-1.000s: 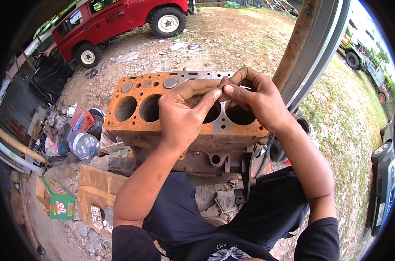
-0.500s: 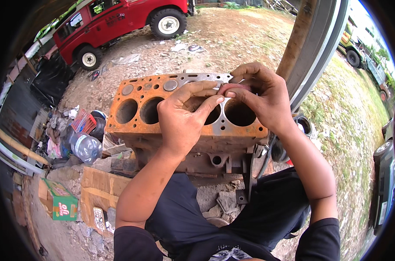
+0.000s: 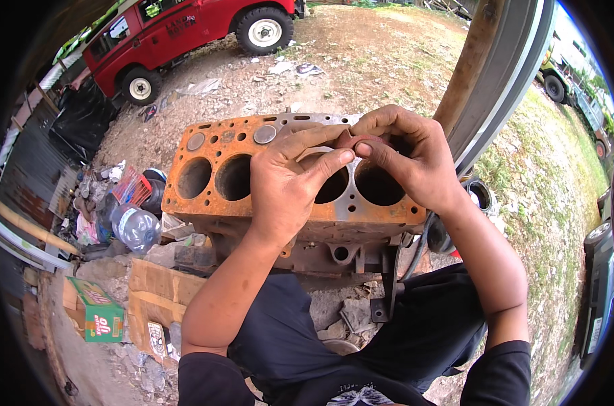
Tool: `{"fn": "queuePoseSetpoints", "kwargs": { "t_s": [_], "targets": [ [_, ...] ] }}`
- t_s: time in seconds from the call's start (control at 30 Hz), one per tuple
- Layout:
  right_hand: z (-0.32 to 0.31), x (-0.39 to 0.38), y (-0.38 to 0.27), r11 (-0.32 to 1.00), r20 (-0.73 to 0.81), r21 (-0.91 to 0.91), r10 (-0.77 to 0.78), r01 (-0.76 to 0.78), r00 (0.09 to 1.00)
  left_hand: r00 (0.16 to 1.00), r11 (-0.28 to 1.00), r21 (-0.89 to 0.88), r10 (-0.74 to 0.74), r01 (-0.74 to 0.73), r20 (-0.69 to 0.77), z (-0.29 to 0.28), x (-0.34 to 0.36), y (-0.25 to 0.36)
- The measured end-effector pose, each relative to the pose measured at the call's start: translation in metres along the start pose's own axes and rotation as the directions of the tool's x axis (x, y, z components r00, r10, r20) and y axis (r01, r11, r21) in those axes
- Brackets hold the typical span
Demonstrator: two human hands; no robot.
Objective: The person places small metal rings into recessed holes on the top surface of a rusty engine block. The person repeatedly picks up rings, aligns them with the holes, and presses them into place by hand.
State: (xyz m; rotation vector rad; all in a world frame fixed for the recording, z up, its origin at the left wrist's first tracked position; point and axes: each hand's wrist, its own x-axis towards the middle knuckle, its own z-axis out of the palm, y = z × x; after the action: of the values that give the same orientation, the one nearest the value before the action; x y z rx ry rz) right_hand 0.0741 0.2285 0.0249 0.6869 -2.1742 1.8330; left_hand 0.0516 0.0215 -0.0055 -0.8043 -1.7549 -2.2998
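Observation:
Over the far right part of a rusty engine block, both my hands hold a small folded piece of reddish-brown sandpaper. My left hand has its thumb and fingertips closed on the left end of the sandpaper. At the other end, my right hand pinches it between thumb and bent fingers. Orange rust covers the left of the block's top face, while bare grey metal shows toward the right. Large round cylinder bores line the top; my left hand hides part of one.
A metal bracket projects from the block's near side toward my legs. Cardboard, a green box and a large clear plastic bottle lie at left. A post rises behind my right hand. A red vehicle is parked beyond.
The sandpaper has turned and shows less of its face, bunched between my fingertips. My right hand has drawn slightly lower, and its fingers have closed in toward the left hand.

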Motion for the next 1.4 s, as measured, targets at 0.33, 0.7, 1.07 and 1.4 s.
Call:
{"fn": "queuePoseSetpoints", "kwargs": {
  "t_s": [0.33,0.7,1.07,1.4],
  "targets": [
    [0.002,0.003,0.009,1.0,-0.012,0.024,-0.005,0.005,1.0,0.999,0.99,0.136,0.035,-0.034,-0.003,-0.003,0.0,0.004],
    [0.003,-0.005,0.005,0.995,-0.073,0.088,0.043,-0.036,0.996,0.996,0.962,0.257,0.094,-0.087,-0.014,0.002,-0.005,0.004],
    [-0.001,-0.009,-0.006,0.99,0.03,0.016,0.139,-0.14,0.99,0.997,0.953,0.294,0.072,-0.072,0.011,0.001,-0.009,0.004],
    [0.003,-0.007,0.002,0.997,-0.013,0.07,0.037,-0.036,0.999,0.989,0.98,-0.139,-0.147,0.144,-0.014,0.0,-0.004,0.004]
  ]
}}
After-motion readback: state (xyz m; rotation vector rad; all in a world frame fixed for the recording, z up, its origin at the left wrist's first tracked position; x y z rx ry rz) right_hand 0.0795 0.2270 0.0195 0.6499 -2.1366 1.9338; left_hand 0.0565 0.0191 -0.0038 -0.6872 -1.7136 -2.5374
